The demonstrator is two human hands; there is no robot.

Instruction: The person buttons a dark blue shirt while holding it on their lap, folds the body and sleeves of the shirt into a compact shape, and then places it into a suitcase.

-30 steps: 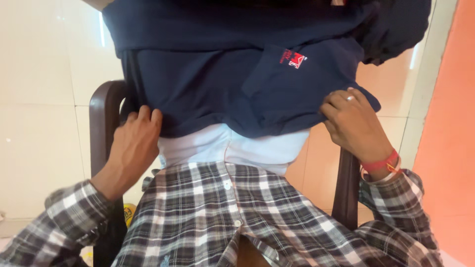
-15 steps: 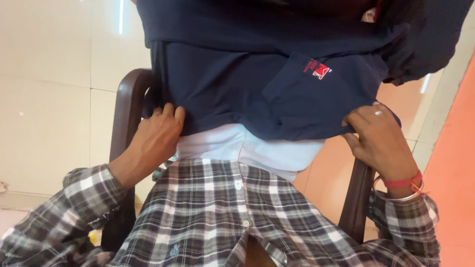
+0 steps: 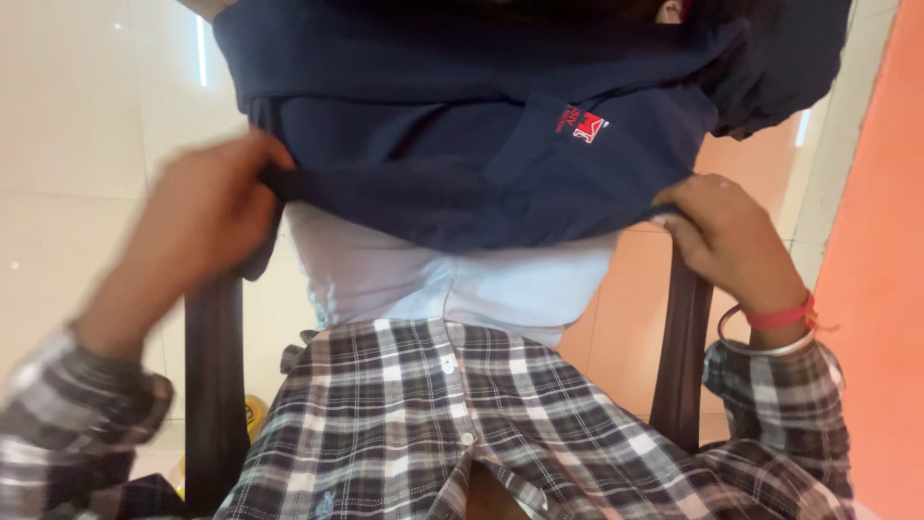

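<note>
Navy shirt fills top centre of frame, draped over a dark chair. Left hand, blurred, at centre left, pinches the hem's left corner. Right hand, centre right, fingers curled shut on the hem's right corner. Small red-and-white logo patch on the chest pocket, upper right of centre. White shirt beneath, plaid shirt at bottom.

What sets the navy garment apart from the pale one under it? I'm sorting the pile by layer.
The navy garment is dark with a small red and white chest emblem; the pale blue garment is light and plain. The left hand and right hand grip the navy hem, while the pale one lies untouched. Both are draped over the dark chair.
</note>
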